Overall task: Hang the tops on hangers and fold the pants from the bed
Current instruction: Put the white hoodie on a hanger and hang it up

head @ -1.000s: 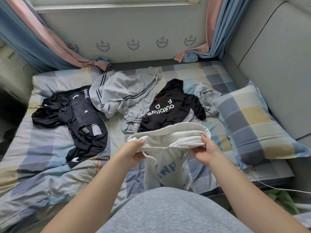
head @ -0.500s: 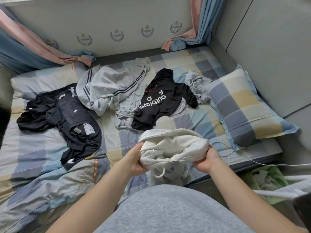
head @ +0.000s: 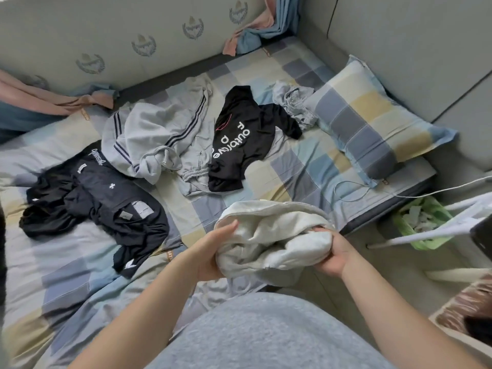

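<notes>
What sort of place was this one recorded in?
Likely a home bedroom: a bed with a checked sheet, a matching pillow, and curtains by the far wall. The left hand and right hand grip a white top.

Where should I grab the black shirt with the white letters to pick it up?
Probably by the shoulders, either side of the neck. The black shirt lies fairly flat, neck toward the wall, hem nearest you, one sleeve spread right. Reach over from the near edge and pinch both shoulders, so it hangs straight for hanging.
</notes>
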Tool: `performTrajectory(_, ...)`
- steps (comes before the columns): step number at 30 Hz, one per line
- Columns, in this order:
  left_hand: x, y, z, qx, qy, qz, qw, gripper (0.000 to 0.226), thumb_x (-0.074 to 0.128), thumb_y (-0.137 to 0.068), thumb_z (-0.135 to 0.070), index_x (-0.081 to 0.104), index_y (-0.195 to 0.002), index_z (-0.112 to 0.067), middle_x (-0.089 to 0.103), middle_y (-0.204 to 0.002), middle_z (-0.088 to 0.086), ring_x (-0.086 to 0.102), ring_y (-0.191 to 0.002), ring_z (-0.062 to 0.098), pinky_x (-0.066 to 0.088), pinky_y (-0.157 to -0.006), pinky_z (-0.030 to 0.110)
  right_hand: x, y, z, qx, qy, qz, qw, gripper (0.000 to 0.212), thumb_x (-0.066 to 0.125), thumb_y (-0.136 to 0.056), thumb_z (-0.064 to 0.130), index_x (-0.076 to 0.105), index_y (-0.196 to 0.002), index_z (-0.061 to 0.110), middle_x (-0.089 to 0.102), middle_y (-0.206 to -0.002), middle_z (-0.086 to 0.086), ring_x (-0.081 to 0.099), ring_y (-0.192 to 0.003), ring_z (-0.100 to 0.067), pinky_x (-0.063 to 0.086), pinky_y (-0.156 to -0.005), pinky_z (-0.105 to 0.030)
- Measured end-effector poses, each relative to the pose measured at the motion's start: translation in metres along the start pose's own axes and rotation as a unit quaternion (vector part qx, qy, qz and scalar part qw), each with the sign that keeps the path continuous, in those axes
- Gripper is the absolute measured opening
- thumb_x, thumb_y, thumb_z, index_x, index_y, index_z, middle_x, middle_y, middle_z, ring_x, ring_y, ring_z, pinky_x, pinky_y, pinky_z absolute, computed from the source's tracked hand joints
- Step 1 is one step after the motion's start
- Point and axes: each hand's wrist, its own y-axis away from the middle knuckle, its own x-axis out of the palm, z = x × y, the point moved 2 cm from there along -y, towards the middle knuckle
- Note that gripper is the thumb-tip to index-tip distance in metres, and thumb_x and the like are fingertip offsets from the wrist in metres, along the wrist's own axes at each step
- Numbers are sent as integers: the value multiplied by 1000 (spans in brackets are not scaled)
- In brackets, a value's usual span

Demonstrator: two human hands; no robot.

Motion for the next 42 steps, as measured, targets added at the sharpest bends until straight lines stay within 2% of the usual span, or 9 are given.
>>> performTrajectory(5,-43,12,15,69,-290,-181,937,35,85,-75,-31,73,-102,-11,71,-65,0,61,-47,12,46,-43,21,22,14,-67,-134,-90,-34,986,32,50,-99,31,69,-112,8,74,-106,-18,66,-105,-33,50,-92,-45)
performTrajectory(8,-77,12,27,159,-242,-243,926,20,79,-84,-26,73,-99,-14,69,-69,-1,64,-60,15,48,-52,23,24,35,-115,-203,-156,-67,964,37,45,-102,37,69,-106,8,76,-95,-17,73,-89,-31,57,-79,-42)
performTrajectory(11,-94,15,37,211,-215,-200,932,25,73,-91,-26,70,-110,-11,74,-93,7,70,-83,23,55,-73,34,15,65,-163,-243,-191,-94,946,40,40,-104,37,68,-107,8,77,-96,-15,76,-84,-29,63,-72,-40)
performTrajectory(13,-82,19,42,240,-218,-151,934,22,67,-95,-26,69,-114,-16,75,-99,8,70,-86,26,57,-73,39,2,89,-189,-274,-215,-111,931,40,40,-105,34,69,-114,9,75,-110,-13,73,-98,-29,61,-83,-41)
performTrajectory(16,-35,28,43,288,-251,-57,922,14,62,-98,-31,70,-107,-23,73,-92,6,68,-80,27,57,-68,43,-18,137,-215,-331,-253,-153,896,47,38,-106,35,80,-101,14,76,-109,-9,74,-95,-23,62,-68,-35)
performTrajectory(23,101,51,82,165,-431,205,863,7,80,-81,-7,74,-84,-4,69,-69,9,67,-58,20,54,-52,27,-72,251,-274,-431,-308,-360,768,34,60,-96,46,69,-114,18,77,-105,2,74,-93,-13,59,-64,-28)
performTrajectory(29,188,54,168,154,-486,213,834,10,65,-79,-2,73,-86,-1,70,-75,18,68,-67,28,54,-65,39,-130,316,-351,-403,-364,-495,678,26,62,-94,45,68,-104,22,77,-96,3,74,-87,-19,59,-72,-35)
performTrajectory(35,276,58,267,132,-479,256,829,22,70,-72,-22,75,-92,-14,77,-87,10,76,-78,24,62,-67,41,-207,376,-404,-376,-365,-600,604,24,70,-72,45,70,-79,21,73,-66,10,72,-60,-9,53,-55,-27)
performTrajectory(42,418,80,395,132,-509,314,790,14,61,-89,-23,74,-92,-20,78,-85,4,76,-73,20,59,-58,33,-322,469,-441,-382,-299,-674,557,11,68,-77,31,63,-78,21,68,-67,4,65,-59,-19,49,-50,-28)
